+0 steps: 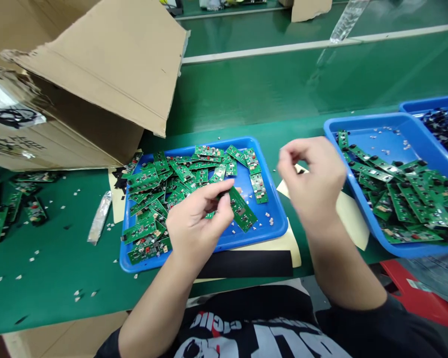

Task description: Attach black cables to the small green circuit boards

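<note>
Left grip [197, 219] clamps a thin rectangular circuit board [243, 213] over the three o'clock side of a smooth blue plastic tray [275, 206]; right grip [315, 176] curls at the board's two o'clock, whether closed I cannot tell

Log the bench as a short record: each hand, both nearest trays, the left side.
Left hand: pinching a green rectangular circuit board
Right hand: fingers curled; whether its grip holds anything is unclear
Middle: blue plastic tray with piled green boards
Right: second blue plastic tray, also holding boards
Left: open brown cardboard box; loose green boards nearby
</note>
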Demonstrator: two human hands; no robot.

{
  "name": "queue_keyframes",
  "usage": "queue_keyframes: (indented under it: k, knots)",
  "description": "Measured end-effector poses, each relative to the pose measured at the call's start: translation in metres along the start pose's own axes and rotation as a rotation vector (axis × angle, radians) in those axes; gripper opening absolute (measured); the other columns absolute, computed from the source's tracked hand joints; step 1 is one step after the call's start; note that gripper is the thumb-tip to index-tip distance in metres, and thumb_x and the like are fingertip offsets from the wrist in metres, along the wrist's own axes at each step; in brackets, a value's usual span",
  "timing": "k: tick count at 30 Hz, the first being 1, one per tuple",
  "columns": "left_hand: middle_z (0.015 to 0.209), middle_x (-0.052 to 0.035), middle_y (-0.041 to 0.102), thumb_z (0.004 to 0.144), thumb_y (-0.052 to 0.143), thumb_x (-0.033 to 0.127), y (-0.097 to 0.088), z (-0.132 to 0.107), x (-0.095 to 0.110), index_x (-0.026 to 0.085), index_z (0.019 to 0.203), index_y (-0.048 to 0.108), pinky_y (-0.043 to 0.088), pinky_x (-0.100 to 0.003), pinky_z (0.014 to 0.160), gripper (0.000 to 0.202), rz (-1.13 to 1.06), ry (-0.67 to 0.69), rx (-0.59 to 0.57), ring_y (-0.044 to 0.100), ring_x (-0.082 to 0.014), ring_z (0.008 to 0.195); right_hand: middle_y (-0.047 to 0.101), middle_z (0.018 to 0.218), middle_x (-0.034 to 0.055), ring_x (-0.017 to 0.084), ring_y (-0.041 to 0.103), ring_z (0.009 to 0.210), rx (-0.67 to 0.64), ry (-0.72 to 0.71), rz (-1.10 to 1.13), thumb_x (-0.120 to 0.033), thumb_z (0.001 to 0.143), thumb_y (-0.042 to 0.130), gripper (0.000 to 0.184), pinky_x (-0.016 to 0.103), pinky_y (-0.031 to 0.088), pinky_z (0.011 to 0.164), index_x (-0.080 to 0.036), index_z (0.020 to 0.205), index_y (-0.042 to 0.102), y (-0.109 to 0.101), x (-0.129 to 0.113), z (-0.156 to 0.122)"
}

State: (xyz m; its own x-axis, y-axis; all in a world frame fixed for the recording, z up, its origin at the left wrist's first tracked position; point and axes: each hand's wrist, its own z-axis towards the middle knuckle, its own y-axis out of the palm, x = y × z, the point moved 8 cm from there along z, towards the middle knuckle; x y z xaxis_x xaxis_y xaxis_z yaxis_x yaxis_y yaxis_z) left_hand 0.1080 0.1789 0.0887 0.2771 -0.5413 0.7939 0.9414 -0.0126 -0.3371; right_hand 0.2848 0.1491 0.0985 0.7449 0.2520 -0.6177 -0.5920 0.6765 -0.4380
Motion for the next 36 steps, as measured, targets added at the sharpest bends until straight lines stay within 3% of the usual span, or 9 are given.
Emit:
queue_keyframes:
  k: [4, 9, 12, 16, 18, 24, 28, 32, 36]
  knots:
    - [0.080, -0.0032, 0.074, 0.079, 0.066, 0.017, 0.004, 0.004, -0.008, 0.018, 0.101, 0.070, 0.054, -0.017, 0.050, 0.022, -0.213, -0.150, -0.045, 0.070, -0.0129, 0.065, 0.055, 0.077, -0.0001, 0.013, 0.056, 0.068, -0.166, 0.297, 0.456, -0.021, 0.083, 0.057, 0.005, 0.028, 0.049, 0.063, -0.023, 0.085, 0.053, 0.009, 0.022, 0.004]
    - [0.075, -0.0010, 0.073, 0.078, 0.067, 0.019, -0.006, 0.002, -0.007, 0.018, 0.091, 0.072, 0.050, -0.013, 0.043, 0.014, -0.182, -0.088, 0.081, 0.065, -0.0082, 0.053, 0.058, 0.097, 0.0018, 0.012, 0.059, 0.082, -0.603, 0.425, 0.792, -0.025, 0.072, 0.071, 0.032, 0.028, 0.051, 0.073, -0.022, 0.094, 0.049, 0.040, -0.012, -0.024]
    - [0.073, 0.0008, 0.072, 0.079, 0.067, 0.019, -0.007, -0.003, -0.006, 0.019, 0.091, 0.071, 0.050, -0.013, 0.046, 0.013, -0.130, -0.006, 0.125, 0.064, -0.0073, 0.053, 0.061, 0.094, 0.0011, 0.012, 0.060, 0.081, -0.594, 0.510, 0.809, -0.024, 0.071, 0.071, 0.033, 0.028, 0.051, 0.075, -0.022, 0.092, 0.047, 0.045, -0.019, -0.040]
    - [0.092, -0.0047, 0.074, 0.082, 0.064, 0.026, 0.018, -0.002, -0.014, 0.018, 0.104, 0.067, 0.059, -0.023, 0.065, 0.024, -0.120, -0.018, -0.104, 0.071, -0.0149, 0.075, 0.058, 0.077, -0.0030, 0.011, 0.059, 0.068, -0.451, 0.571, 0.705, -0.025, 0.072, 0.067, 0.031, 0.025, 0.049, 0.064, -0.022, 0.094, 0.046, 0.032, 0.001, -0.050]
    - [0.102, -0.0087, 0.071, 0.083, 0.062, 0.030, 0.027, 0.001, -0.017, 0.017, 0.108, 0.063, 0.059, -0.027, 0.069, 0.029, -0.136, -0.031, -0.189, 0.070, -0.0186, 0.086, 0.058, 0.074, -0.0031, 0.012, 0.059, 0.065, -0.313, 0.588, 0.530, -0.026, 0.071, 0.067, 0.033, 0.026, 0.048, 0.061, -0.022, 0.096, 0.046, 0.004, 0.030, -0.049]
    - [0.069, -0.0016, 0.065, 0.089, 0.045, 0.028, 0.011, 0.014, -0.027, 0.017, 0.076, 0.064, 0.050, -0.024, 0.055, 0.025, 0.028, -0.076, -0.126, 0.063, -0.0131, 0.060, 0.057, 0.065, -0.0007, 0.016, 0.052, 0.054, 0.275, 0.484, -0.384, -0.023, 0.063, 0.073, 0.032, 0.030, 0.035, 0.052, -0.024, 0.087, 0.052, -0.162, 0.129, -0.039]
    - [0.074, -0.0038, 0.067, 0.088, 0.042, 0.026, 0.009, 0.019, -0.034, 0.017, 0.078, 0.064, 0.051, -0.029, 0.065, 0.025, 0.170, -0.050, -0.163, 0.065, -0.0170, 0.070, 0.042, 0.050, -0.0040, 0.012, 0.030, 0.042, 0.298, 0.405, -0.483, -0.013, 0.051, 0.079, 0.037, 0.032, 0.020, 0.045, -0.029, 0.067, 0.049, -0.204, 0.154, -0.033]
    - [0.097, -0.0099, 0.068, 0.087, 0.040, 0.016, 0.017, 0.019, -0.048, 0.014, 0.098, 0.064, 0.050, -0.035, 0.083, 0.026, 0.462, -0.023, -0.273, 0.063, -0.0221, 0.094, 0.053, 0.065, 0.0015, 0.019, 0.048, 0.058, 0.303, 0.382, -0.460, -0.019, 0.062, 0.073, 0.025, 0.032, 0.030, 0.050, -0.030, 0.073, 0.054, -0.191, 0.131, -0.033]
    - [0.116, -0.0184, 0.060, 0.084, 0.057, 0.024, 0.025, 0.013, -0.063, 0.008, 0.118, 0.056, 0.046, -0.043, 0.092, 0.038, 0.745, -0.079, -0.373, 0.054, -0.0319, 0.110, 0.066, 0.083, 0.0055, 0.021, 0.063, 0.073, 0.151, 0.362, -0.240, -0.031, 0.077, 0.061, 0.011, 0.035, 0.050, 0.066, -0.023, 0.085, 0.062, -0.123, 0.095, -0.026]
